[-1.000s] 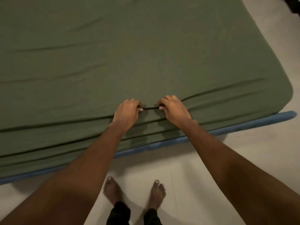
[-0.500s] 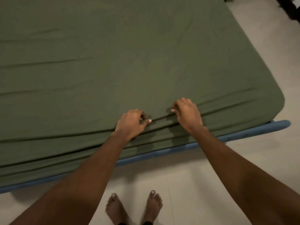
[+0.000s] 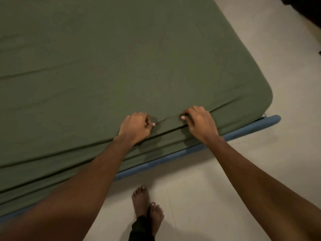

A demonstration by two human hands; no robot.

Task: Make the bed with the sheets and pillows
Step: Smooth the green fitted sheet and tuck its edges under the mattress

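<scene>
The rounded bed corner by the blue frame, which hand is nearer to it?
Right. The right hand pinches the green sheet closer to the corner; the left hand pinches it farther along the same edge.

The green sheet (image 3: 121, 66) lies as one broad flat stretch with only low creases, open to sweep from the bed's near edge toward its right corner. The left hand (image 3: 136, 126) and right hand (image 3: 199, 123) pinch it close together at the near edge, leaving a narrow gap. Below them the blue rail (image 3: 191, 152) juts out. The pale floor (image 3: 225, 188) lies open along the right edge, up to a dark shape (image 3: 304, 14).
</scene>
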